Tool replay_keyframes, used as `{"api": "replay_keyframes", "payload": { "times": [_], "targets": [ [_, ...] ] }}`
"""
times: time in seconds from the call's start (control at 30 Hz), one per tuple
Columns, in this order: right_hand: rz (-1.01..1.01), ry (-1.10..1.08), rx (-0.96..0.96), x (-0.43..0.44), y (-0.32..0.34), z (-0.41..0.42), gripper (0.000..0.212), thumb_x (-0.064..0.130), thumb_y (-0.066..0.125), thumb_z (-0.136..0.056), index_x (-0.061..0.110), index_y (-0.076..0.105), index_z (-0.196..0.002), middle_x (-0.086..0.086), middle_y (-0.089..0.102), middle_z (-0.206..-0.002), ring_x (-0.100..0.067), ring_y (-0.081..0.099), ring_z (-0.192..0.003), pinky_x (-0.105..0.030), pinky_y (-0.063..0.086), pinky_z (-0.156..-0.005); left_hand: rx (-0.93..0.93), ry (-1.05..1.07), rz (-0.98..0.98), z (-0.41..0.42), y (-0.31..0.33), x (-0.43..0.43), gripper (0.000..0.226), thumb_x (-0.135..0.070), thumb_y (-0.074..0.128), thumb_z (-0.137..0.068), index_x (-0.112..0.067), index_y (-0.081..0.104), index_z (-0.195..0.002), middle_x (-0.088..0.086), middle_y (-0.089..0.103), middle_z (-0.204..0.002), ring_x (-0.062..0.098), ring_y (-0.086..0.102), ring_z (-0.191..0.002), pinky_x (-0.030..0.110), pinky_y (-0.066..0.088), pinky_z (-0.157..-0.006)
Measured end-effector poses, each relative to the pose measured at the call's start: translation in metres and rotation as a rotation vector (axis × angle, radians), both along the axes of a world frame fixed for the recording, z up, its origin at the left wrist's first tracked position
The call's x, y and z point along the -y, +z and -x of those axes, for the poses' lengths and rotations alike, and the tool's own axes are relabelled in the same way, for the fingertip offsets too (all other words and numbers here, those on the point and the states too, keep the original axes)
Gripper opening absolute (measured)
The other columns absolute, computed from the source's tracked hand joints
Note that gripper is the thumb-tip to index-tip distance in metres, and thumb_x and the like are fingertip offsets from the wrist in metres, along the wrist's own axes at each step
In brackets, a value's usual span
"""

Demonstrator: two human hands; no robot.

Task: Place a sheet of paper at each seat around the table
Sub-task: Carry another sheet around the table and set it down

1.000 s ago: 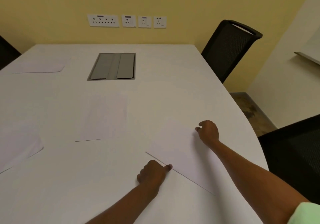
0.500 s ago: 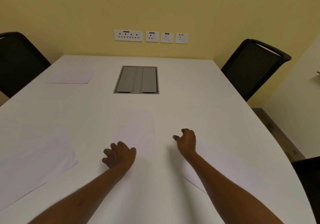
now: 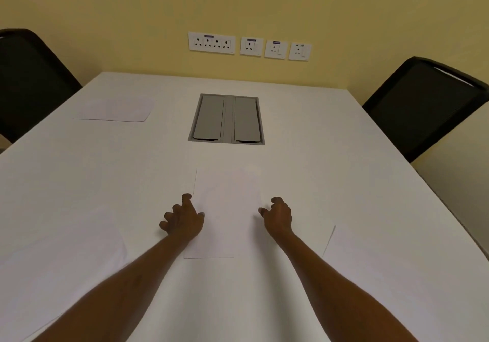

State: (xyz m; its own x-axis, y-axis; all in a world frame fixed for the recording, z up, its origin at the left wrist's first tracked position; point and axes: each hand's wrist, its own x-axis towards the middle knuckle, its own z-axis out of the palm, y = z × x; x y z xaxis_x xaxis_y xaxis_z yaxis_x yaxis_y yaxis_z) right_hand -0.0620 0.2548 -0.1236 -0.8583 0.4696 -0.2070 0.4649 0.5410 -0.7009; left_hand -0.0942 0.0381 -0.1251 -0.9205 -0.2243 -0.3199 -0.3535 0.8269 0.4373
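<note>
A white sheet of paper (image 3: 227, 209) lies flat in the middle of the white table (image 3: 330, 162). My left hand (image 3: 184, 218) rests at its left edge, fingers curled and spread, thumb touching the sheet. My right hand (image 3: 277, 216) sits at its right edge, fingers loosely curled, holding nothing. Another sheet (image 3: 116, 109) lies at the far left by a black chair (image 3: 29, 82). A third sheet (image 3: 60, 257) lies near left, and a further sheet (image 3: 391, 262) lies near right.
A grey cable hatch (image 3: 226, 118) is set into the table beyond the middle sheet. A second black chair (image 3: 423, 103) stands at the far right. Wall sockets (image 3: 248, 47) line the yellow wall behind the table.
My hands left the near-right sheet and moved left to the middle sheet, one at each side. My view swung left, bringing the left chair into sight.
</note>
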Motion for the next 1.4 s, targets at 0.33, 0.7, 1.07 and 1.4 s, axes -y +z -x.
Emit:
{"api": "replay_keyframes", "payload": {
  "times": [0.33,0.7,1.07,1.4],
  "targets": [
    [0.016,-0.130,0.070,0.017,-0.017,0.031,0.030,0.016,0.065,-0.090,0.000,0.057,-0.114,-0.014,0.064,-0.115,-0.032,0.062,-0.106,-0.035,0.048,-0.088,0.010,0.280,-0.302,0.038,-0.027,0.005,0.045,-0.021,0.060,-0.089,-0.002,0.043,-0.127,0.020,0.054,-0.127,0.039,0.049,-0.117,0.046,0.039,-0.104],
    [0.175,-0.245,-0.001,-0.001,0.026,0.004,0.026,0.005,0.064,-0.084,0.015,0.047,-0.066,-0.004,0.056,-0.078,-0.024,0.052,-0.074,-0.027,0.040,-0.066,-0.050,0.327,-0.559,0.017,0.002,0.007,0.017,-0.008,0.061,-0.083,-0.011,0.068,-0.099,0.013,0.069,-0.108,0.034,0.062,-0.102,0.047,0.048,-0.098],
    [0.242,-0.341,-0.175,-0.087,0.186,-0.090,0.043,-0.006,0.062,-0.083,0.011,0.036,-0.054,0.000,0.040,-0.059,-0.017,0.039,-0.055,-0.022,0.035,-0.052,-0.199,0.131,-0.730,-0.045,0.158,-0.073,0.011,-0.014,0.064,-0.087,-0.014,0.065,-0.098,0.008,0.065,-0.116,0.030,0.058,-0.107,0.046,0.044,-0.102],
    [0.304,-0.473,-0.360,-0.205,0.331,-0.242,0.020,0.001,0.067,-0.087,0.004,0.056,-0.071,-0.009,0.053,-0.072,-0.018,0.040,-0.053,-0.027,0.033,-0.047,-0.289,-0.151,-0.981,-0.162,0.307,-0.202,0.009,-0.006,0.059,-0.091,-0.005,0.064,-0.099,0.008,0.061,-0.102,0.024,0.056,-0.097,0.028,0.040,-0.085]
  ]
}}
